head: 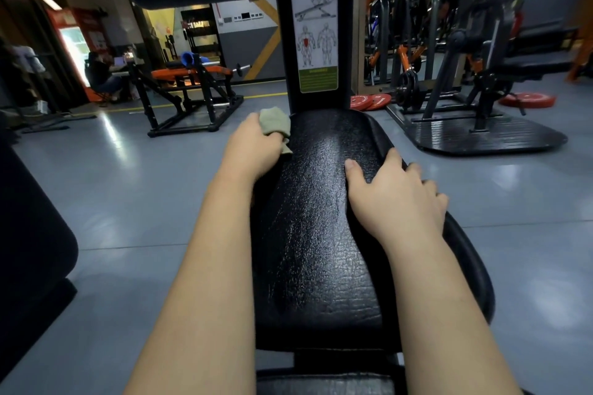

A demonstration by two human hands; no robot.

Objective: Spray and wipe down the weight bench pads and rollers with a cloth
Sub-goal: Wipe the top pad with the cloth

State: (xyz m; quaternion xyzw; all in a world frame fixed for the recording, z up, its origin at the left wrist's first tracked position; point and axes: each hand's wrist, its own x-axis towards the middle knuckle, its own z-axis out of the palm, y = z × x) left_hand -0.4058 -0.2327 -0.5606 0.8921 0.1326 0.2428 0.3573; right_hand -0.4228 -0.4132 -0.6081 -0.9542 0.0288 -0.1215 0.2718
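Black textured pad [321,218] probably wants long overlapping strokes: left hand [253,144] bunches the cloth [276,122] at its far edge, right hand [398,199] lies spread, bracing

We have one wide-angle view, worn on the head, facing forward and down along the bench pad [321,218]. It sits close over the pad, with the gym floor [128,202] stretching away on both sides

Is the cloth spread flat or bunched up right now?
Bunched. The cloth is wadded in the left hand at the far left corner of the pad; no flat layer shows.
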